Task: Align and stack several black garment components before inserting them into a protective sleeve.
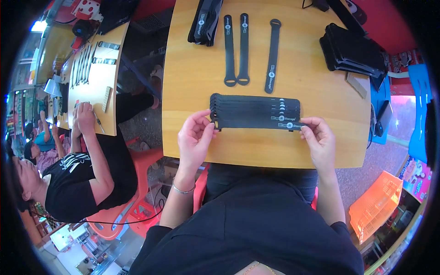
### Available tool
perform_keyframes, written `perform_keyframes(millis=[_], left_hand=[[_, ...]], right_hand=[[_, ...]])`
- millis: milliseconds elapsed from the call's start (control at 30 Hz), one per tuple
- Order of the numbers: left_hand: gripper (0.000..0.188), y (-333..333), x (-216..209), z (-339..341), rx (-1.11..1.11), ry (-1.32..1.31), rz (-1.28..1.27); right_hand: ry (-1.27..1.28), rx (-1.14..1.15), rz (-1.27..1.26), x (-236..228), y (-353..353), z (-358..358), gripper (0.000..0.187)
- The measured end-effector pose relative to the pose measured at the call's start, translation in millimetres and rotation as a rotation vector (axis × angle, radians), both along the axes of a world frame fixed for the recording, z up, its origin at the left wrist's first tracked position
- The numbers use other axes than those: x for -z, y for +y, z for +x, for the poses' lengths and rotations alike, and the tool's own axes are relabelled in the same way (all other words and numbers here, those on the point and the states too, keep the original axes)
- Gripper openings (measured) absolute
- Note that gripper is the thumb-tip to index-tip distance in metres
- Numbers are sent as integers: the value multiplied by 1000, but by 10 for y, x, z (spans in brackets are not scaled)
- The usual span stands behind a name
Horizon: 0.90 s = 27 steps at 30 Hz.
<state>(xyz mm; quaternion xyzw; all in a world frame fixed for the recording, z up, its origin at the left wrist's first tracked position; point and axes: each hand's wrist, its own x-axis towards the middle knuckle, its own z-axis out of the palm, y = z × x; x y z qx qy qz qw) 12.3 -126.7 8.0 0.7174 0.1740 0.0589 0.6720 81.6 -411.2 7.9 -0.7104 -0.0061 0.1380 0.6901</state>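
A row of overlapping black cable straps with white print lies fanned on the table before me. Across its near side runs the front strap. My left hand pinches this strap's slotted left end between thumb and fingers. At the opposite end, my right hand has thumb and forefinger closed on the strap's tip. Farther back, two loose straps lie side by side, slots toward me. A single strap lies to their right, its slot away from me.
On the wooden table, a strap bundle sits at the back left and a pile of black straps at the right, near a small wooden piece. A co-worker sits left at another table. An orange basket stands lower right.
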Motion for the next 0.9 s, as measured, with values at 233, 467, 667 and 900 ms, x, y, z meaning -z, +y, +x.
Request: perform_keyframes(millis=[233,467,667,900], left_hand=[[34,24,30,44,-22,34,169],[37,1,70,80,-27,62,223],[35,-13,116,128,-70,43,252],[35,0,141,133,-81,39,231]], right_hand=[[35,9,-17,32,6,-4,17],[50,51,-60,45,45,36,17],[55,76,-106,41,82,49,20],[22,73,-135,80,96,60,23]])
